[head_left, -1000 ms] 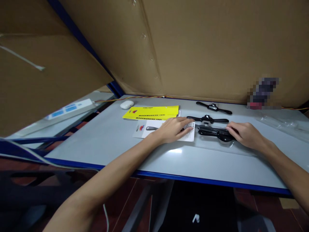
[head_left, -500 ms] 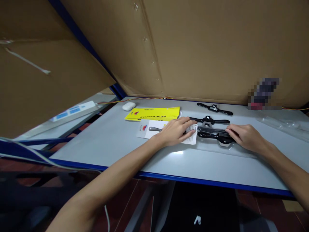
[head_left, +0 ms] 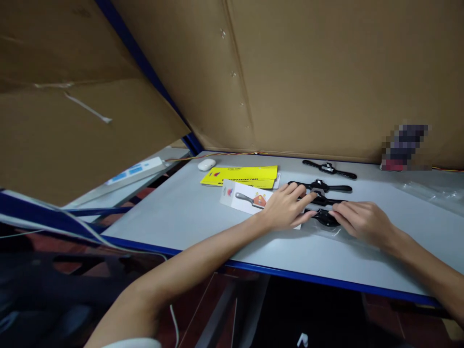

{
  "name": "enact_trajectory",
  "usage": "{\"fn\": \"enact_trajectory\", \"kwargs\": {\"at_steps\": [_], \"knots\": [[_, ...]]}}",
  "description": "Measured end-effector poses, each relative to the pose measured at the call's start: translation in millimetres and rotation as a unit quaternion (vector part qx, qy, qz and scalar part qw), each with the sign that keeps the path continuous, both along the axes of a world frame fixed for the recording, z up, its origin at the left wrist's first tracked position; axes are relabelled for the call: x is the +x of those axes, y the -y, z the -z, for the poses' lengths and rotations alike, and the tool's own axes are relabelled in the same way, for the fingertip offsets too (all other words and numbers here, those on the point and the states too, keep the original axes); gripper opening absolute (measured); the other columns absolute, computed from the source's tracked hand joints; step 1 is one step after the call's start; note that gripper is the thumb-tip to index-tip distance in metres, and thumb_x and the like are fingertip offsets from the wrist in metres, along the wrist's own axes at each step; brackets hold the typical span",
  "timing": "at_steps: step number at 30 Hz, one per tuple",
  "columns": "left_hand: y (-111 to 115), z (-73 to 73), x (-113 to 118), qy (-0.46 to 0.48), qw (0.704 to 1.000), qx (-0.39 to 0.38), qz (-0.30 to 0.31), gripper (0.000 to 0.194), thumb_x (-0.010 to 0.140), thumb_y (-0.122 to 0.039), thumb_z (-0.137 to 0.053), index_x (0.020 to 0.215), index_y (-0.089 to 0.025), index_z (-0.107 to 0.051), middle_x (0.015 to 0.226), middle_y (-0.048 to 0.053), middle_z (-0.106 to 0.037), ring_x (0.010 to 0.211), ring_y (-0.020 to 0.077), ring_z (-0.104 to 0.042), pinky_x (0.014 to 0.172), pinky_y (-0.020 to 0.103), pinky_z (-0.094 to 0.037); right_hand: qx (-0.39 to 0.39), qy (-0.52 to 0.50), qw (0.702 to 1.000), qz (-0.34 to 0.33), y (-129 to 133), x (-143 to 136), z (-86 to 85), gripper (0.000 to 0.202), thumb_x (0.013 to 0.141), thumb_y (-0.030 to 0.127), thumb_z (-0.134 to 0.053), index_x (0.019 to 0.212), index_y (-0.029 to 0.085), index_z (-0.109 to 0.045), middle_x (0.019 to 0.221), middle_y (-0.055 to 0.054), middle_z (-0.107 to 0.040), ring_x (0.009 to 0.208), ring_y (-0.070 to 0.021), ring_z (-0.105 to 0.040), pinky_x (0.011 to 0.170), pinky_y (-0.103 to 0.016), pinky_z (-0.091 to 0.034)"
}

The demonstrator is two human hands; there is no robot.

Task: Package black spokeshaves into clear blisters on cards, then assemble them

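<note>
Several black spokeshaves lie in a staggered row on the grey table. The farthest spokeshave (head_left: 328, 167) and the one in front of it (head_left: 319, 185) lie untouched on their right halves. My left hand (head_left: 284, 208) rests over a white printed card (head_left: 239, 195), its fingers stretched. Its index finger reaches a third spokeshave (head_left: 322, 198), and its thumb lies along the left end of the nearest spokeshave (head_left: 326, 218). At that tool's right end my right hand (head_left: 364, 221) is closed in a pinch. Clear plastic (head_left: 339, 233) shows under the nearest tool.
Yellow printed cards (head_left: 239, 175) lie left of the tools, near a white earbud case (head_left: 206, 165). A clear plastic bag (head_left: 431, 195) and a blurred-out object (head_left: 404, 147) are at the right. A power strip (head_left: 139, 169) sits on the left ledge. Cardboard (head_left: 308, 82) walls the back.
My view has shifted slightly. My left hand has moved right, off part of the white card and onto the spokeshaves. My right hand has come closer to it, over the nearest tool's end.
</note>
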State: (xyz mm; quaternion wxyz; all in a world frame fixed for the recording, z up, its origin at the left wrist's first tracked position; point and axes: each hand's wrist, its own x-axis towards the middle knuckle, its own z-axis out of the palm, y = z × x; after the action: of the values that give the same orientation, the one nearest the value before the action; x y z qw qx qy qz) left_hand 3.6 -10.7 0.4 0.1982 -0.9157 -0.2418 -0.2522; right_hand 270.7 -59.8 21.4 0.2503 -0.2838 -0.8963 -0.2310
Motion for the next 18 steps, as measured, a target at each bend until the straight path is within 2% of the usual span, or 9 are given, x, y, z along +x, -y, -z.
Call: {"fn": "enact_trajectory", "kwargs": {"at_steps": [3, 6, 10, 13, 15, 18], "knots": [[-2, -0.9, 0, 0.032, 0.999, 0.001, 0.028, 0.05, 0.111, -0.05, -0.034, 0.132, -0.017, -0.065, 0.103, 0.01, -0.067, 0.092, 0.0239, -0.056, 0.08, 0.038, -0.045, 0.012, -0.003, 1.0, 0.011, 0, -3, 1.1, 0.031, 0.11, 0.019, -0.05, 0.085, 0.016, -0.07, 0.069, -0.001, -0.071, 0.057, -0.0137, -0.063, 0.055, -0.031, -0.037], [-11, -9.6, -11, 0.036, 0.998, -0.012, 0.041, 0.051, 0.11, -0.051, -0.035, 0.129, -0.016, -0.067, 0.102, 0.011, -0.069, 0.092, 0.0237, -0.058, 0.082, 0.038, -0.047, 0.002, -0.011, 1.0, 0.025, -3, 3, 1.1, 0.032, 0.11, 0.023, -0.05, 0.087, 0.017, -0.071, 0.069, -0.001, -0.071, 0.057, -0.014, -0.063, 0.055, -0.031, -0.038], [-31, -23.6, -44, -0.003, 0.998, -0.062, -0.01, 0.056, 0.108, -0.056, -0.032, 0.102, -0.017, -0.073, 0.08, 0.007, -0.068, 0.072, 0.0209, -0.059, 0.069, 0.035, -0.044, -0.025, -0.018, 0.999, 0.041, -6, 15, 1.0, 0.03, 0.109, 0.026, -0.051, 0.089, 0.018, -0.073, 0.074, -0.003, -0.074, 0.059, -0.0148, -0.065, 0.056, -0.03, -0.039], [-41, -26.8, -64, -0.047, 0.989, -0.124, -0.06, 0.062, 0.107, -0.059, -0.031, 0.083, -0.018, -0.071, 0.065, 0.004, -0.063, 0.058, 0.0176, -0.054, 0.06, 0.033, -0.037, -0.068, -0.008, 0.995, 0.076, -7, 21, 1.3, 0.032, 0.11, 0.029, -0.048, 0.093, 0.019, -0.073, 0.077, -0.003, -0.076, 0.063, -0.0161, -0.068, 0.058, -0.03, -0.042], [-41, -25.4, -65, -0.053, 0.984, -0.148, -0.084, 0.064, 0.108, -0.059, -0.029, 0.08, -0.019, -0.07, 0.059, 0.003, -0.061, 0.053, 0.0164, -0.052, 0.056, 0.031, -0.031, -0.092, -0.006, 0.991, 0.098, -7, 22, 1.6, 0.035, 0.111, 0.03, -0.045, 0.094, 0.02, -0.073, 0.078, -0.003, -0.077, 0.064, -0.017, -0.069, 0.058, -0.031, -0.043], [-30, -21.9, -49, -0.04, 0.983, -0.157, -0.091, 0.06, 0.108, -0.058, -0.029, 0.09, -0.019, -0.071, 0.067, 0.004, -0.068, 0.055, 0.0165, -0.054, 0.054, 0.03, -0.03, -0.106, -0.019, 0.99, 0.096, -4, 15, 2.1, 0.034, 0.11, 0.03, -0.045, 0.094, 0.019, -0.074, 0.081, -0.005, -0.078, 0.066, -0.0177, -0.07, 0.059, -0.032, -0.044]]}}
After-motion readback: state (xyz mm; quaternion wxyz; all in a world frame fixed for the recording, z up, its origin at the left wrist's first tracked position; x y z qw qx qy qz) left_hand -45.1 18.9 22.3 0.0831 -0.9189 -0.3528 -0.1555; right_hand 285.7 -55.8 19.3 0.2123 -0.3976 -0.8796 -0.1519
